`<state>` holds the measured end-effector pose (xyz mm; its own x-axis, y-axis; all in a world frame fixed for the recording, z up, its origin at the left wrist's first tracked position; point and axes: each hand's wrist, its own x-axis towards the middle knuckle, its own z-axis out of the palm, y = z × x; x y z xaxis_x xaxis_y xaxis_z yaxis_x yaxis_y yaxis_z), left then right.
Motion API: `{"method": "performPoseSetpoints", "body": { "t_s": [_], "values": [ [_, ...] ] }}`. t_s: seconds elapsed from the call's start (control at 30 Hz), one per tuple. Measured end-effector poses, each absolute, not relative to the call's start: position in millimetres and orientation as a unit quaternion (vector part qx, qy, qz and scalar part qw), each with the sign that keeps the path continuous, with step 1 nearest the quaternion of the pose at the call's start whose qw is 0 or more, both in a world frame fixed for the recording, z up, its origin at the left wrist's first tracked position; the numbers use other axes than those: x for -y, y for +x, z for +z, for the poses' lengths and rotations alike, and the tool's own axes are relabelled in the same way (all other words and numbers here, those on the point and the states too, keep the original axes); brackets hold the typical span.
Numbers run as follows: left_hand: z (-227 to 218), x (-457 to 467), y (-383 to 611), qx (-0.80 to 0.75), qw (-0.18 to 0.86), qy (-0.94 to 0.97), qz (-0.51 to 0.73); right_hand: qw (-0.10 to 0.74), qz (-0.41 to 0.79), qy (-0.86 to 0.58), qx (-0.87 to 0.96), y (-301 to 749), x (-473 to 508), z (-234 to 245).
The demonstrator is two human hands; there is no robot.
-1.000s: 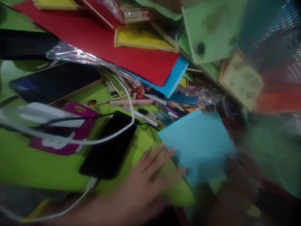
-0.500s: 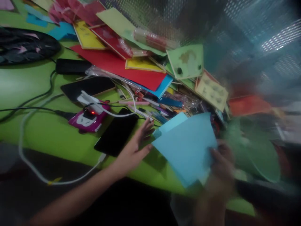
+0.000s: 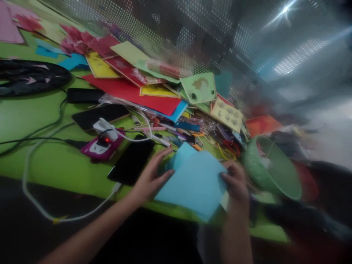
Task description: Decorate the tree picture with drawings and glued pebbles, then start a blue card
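Light blue paper point(image 3: 196, 185), which looks like a folded or doubled sheet, lies tilted over the near edge of the green table. My right hand point(image 3: 235, 181) pinches its right edge between thumb and fingers. At the left side, my left hand point(image 3: 152, 176) has its fingers spread, with the thumb close to the paper's edge; whether it touches cannot be made out. Another blue flap point(image 3: 184, 153) shows behind the front piece. A black phone point(image 3: 133, 161) lies just left of my left hand. Pens and markers point(image 3: 176, 134) are scattered beyond the paper.
Left of the phone sits a purple power strip point(image 3: 110, 151) with a white charger and cables. A green bowl point(image 3: 297, 190) leans at the right. Coloured cards and a red sheet point(image 3: 132, 95) pile up at the back, before a perforated metal panel point(image 3: 170, 40).
My right hand has brought the blue paper leftward and a little lower, closer to my left hand. The view has shifted, so more of the background and the bowl shows.
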<state>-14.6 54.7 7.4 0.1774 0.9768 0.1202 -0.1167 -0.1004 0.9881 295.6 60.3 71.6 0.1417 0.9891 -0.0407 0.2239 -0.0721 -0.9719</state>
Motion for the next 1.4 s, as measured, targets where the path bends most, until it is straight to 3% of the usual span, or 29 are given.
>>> {"method": "performPoseSetpoints", "body": {
  "t_s": [0.37, 0.57, 0.7, 0.87, 1.03, 1.17, 1.27, 1.4],
  "values": [
    [8.0, -49.8, -10.0, -0.383, 0.64, 0.496, 0.444, 0.449, 0.442, -0.586, 0.51, 297.3, -59.8, 70.7],
    [11.3, -53.8, -10.6, -0.446, 0.548, 0.571, 0.419, 0.601, 0.346, -0.564, 0.449, 304.1, -82.0, 64.2],
    [15.6, -54.6, -11.5, -0.436, 0.518, 0.613, 0.408, 0.596, 0.271, -0.586, 0.477, 302.2, -118.0, 81.4],
    [12.6, -53.6, -11.0, -0.446, 0.505, 0.625, 0.395, 0.619, 0.17, -0.513, 0.57, 270.5, -204.0, 116.8],
    [6.1, -54.4, -10.9, -0.436, 0.5, 0.631, 0.402, 0.535, 0.128, -0.511, 0.66, 221.6, -299.9, 128.3],
    [2.7, -55.0, -11.6, -0.433, 0.49, 0.635, 0.411, 0.426, 0.024, -0.573, 0.7, 213.3, -329.6, 127.6],
    [2.1, -55.2, -12.2, -0.433, 0.494, 0.64, 0.399, 0.391, -0.005, -0.578, 0.716, 226.1, -303.4, 130.6],
    [2.2, -57.0, -11.6, -0.437, 0.492, 0.662, 0.358, 0.362, 0.046, -0.532, 0.764, 244.3, -216.4, 131.2]
  ]
}}
